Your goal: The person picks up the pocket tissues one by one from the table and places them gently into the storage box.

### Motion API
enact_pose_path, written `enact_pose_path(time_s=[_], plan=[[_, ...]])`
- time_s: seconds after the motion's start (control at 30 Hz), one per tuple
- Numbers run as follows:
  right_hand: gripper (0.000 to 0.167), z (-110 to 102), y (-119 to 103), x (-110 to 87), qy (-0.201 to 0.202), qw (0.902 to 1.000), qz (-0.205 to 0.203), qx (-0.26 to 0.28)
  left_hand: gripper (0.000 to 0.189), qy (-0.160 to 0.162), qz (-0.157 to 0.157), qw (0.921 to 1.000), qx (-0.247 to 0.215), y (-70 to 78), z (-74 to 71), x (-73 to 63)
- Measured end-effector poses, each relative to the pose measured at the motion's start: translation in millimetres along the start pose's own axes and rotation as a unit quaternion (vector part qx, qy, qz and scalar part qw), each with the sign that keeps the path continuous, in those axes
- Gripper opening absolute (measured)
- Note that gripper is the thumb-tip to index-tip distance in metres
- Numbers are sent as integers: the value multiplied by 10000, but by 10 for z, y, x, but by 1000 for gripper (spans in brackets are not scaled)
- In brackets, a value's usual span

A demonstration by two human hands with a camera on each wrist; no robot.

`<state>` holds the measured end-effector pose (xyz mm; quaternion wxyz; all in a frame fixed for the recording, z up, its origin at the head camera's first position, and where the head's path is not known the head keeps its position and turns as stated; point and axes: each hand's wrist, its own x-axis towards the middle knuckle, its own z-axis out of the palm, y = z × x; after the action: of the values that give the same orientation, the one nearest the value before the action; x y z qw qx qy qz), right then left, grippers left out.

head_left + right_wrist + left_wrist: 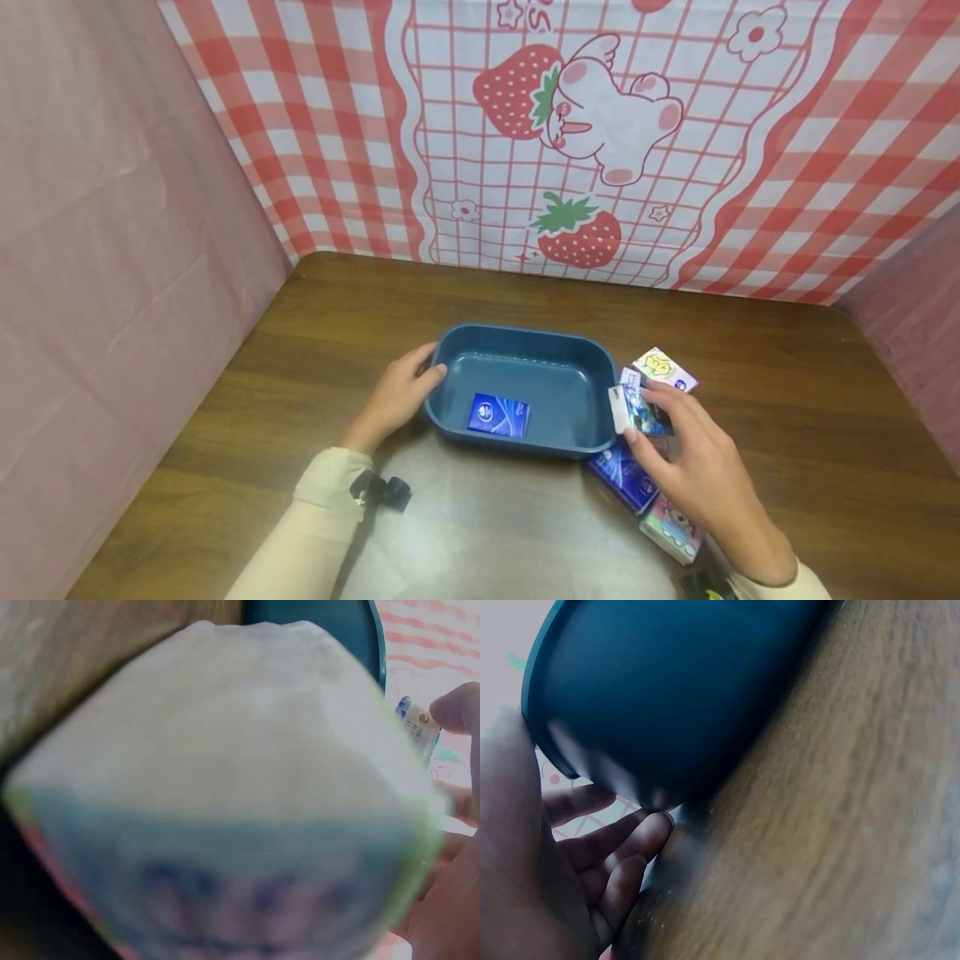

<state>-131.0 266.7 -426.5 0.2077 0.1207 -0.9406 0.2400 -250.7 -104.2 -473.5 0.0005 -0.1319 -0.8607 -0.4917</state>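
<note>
A dark teal plastic basin [525,451] stands on the table with a blue tissue pack [498,416] lying flat inside it. My left hand [399,389] grips its left end, thumb over the rim and the other fingers along the outer wall [660,690]. Beside the right end, my right hand [701,462] pinches a small tissue pack [636,408] with a white end and a blue picture, between thumb and fingers. In the right wrist view, part of this held pack [420,727] shows by the thumb, behind a large blurred pack [225,742].
Right of the basin lie more tissue packs: a white one with a yellow cartoon [663,367], a dark blue one [624,477] and a pastel cartoon one [672,528]. A checked strawberry cloth [465,150] hangs behind the wooden table [330,308]; pink cloth [127,250] hangs at the left.
</note>
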Motion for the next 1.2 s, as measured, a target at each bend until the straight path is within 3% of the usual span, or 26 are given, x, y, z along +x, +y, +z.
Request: enact_pose_path(time_s=[0.43, 0.67, 1.0, 1.2], plan=[[58, 27, -10, -11, -1, 9997, -249, 51, 47, -19, 37, 10000, -46, -6, -2, -3], [60, 32, -12, -12, 152, 9981, -592, 81, 48, 0, 92, 9999, -79, -14, -1, -5], [62, 36, -7, -23, -8, 9925, -1113, 498, 47, 7, 43, 10000, -74, 2, 2, -9], [58, 54, -33, -11, 102, 9884, -1364, 654, 47, -4, 46, 9999, -92, 9, 0, -11]])
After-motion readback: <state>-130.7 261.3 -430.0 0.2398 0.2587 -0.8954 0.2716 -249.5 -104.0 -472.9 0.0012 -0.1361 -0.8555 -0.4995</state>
